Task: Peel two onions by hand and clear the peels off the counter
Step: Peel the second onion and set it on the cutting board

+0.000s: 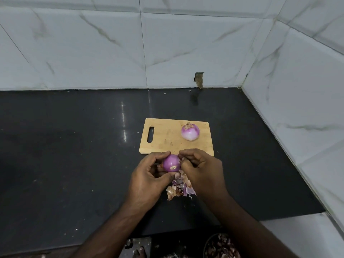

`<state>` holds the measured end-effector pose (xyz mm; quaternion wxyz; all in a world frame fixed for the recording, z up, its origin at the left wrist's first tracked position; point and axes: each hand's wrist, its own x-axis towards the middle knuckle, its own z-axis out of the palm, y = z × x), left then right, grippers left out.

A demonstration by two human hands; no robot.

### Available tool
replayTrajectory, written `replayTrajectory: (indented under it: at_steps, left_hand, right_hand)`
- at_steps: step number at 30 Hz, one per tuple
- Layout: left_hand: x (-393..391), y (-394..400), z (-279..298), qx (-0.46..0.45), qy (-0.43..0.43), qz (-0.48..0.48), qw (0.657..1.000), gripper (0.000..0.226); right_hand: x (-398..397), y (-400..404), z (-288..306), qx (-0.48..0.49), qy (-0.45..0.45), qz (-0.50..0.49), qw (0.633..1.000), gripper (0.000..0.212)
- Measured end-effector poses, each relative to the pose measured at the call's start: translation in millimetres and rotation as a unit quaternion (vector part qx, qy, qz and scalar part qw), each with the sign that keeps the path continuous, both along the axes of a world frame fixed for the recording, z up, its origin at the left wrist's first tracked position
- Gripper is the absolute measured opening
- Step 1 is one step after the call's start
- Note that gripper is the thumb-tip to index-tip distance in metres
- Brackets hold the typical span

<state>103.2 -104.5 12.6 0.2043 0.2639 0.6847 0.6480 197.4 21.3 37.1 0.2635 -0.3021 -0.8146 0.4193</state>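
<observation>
Surroundings: we see a dark polished stone surface [74, 146] meeting grey-veined white wall tiles [93, 53] at its far edge and right edge; a small broken gap [199, 80] shows in the tiles at the far edge.
Board: a pale wooden cutting board with a slot handle [163, 140] lies near the middle of the surface, handle end to the left.
Peeled onion: a round purple-and-white peeled onion [190, 131] sits in the board's far right corner, its dry tip pointing to the far edge.
Held onion: we see a round purple onion [171, 163] lifted just off the board's near edge, its cut root end facing us, axis running roughly near to far.
Left hand: our left hand [149, 179] wraps its fingers round this onion.
Right hand: our right hand [202, 170] has fingers bent tight against the onion's right side; whether they pinch skin we cannot tell.
Peels: a heap of dry brown and purple onion skins [179, 189] lies on the surface beneath the hands, partly hidden by them.
Below the near edge: a dark round bin holding peels [219, 246] shows, half covered by the right forearm.
</observation>
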Motion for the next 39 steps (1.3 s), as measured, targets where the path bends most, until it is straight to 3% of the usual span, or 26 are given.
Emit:
replayTrajectory:
  at_steps: [3, 10, 12, 16, 20, 23, 26, 28, 33, 35, 37, 39]
  left_hand:
    - [-1.2, 1.1, -2.6, -0.006, 0.015, 0.004, 1.0, 0.056]
    - [-1.2, 2.9, -3.9, 0.005, 0.032, 0.009, 0.999, 0.056]
    - [-1.4, 3.5, -4.1, 0.011, 0.028, 0.002, 1.0, 0.057]
    - [-3.9, 3.0, -4.5, 0.005, 0.031, -0.008, 0.999, 0.06]
    - [-5.9, 0.4, 5.7, -0.002, -0.035, -0.019, 0.999, 0.054]
    - [-9.6, -2.6, 15.8, 0.017, -0.07, -0.029, 0.997, 0.037]
    - [-11.6, -1.1, 16.5, 0.014, -0.073, -0.014, 0.997, 0.026]
    - [-11.4, -1.5, 14.6, -0.001, -0.045, 0.0, 0.999, 0.019]
    - [-20.8, -5.1, 4.7, -0.093, 0.081, 0.002, 0.992, 0.013]
    - [-22.6, -4.5, 7.7, -0.135, 0.082, -0.003, 0.987, 0.018]
    - [-19.0, -2.5, 13.3, -0.131, 0.0, -0.013, 0.991, 0.026]
    - [-13.9, -0.3, 20.6, -0.091, -0.139, -0.02, 0.986, 0.031]
  right_hand:
    - [-1.5, 0.7, 0.3, -0.079, 0.018, 0.002, 0.997, 0.022]
    - [-3.0, -0.4, -5.6, -0.054, 0.015, -0.001, 0.998, 0.028]
    - [-3.5, 3.1, -6.8, -0.098, 0.024, -0.002, 0.995, 0.028]
    - [-3.2, 6.1, -2.5, -0.293, 0.09, 0.03, 0.951, 0.022]
    - [2.5, 6.3, -4.8, -0.34, 0.106, 0.079, 0.931, 0.026]
    - [6.0, 10.7, -5.8, -0.376, 0.119, 0.076, 0.916, 0.028]
    - [7.9, 12.1, -3.7, -0.427, 0.118, 0.107, 0.89, 0.025]
    - [8.0, 12.6, -1.8, -0.447, 0.109, 0.129, 0.879, 0.036]
    - [10.7, 14.1, 0.1, -0.338, 0.069, 0.162, 0.925, 0.04]
    - [10.4, 12.3, -1.3, -0.266, 0.06, 0.166, 0.948, 0.045]
    - [9.3, 10.0, -2.3, -0.211, 0.065, 0.174, 0.96, 0.05]
    - [10.2, 8.8, -4.4, -0.181, 0.089, 0.191, 0.961, 0.052]
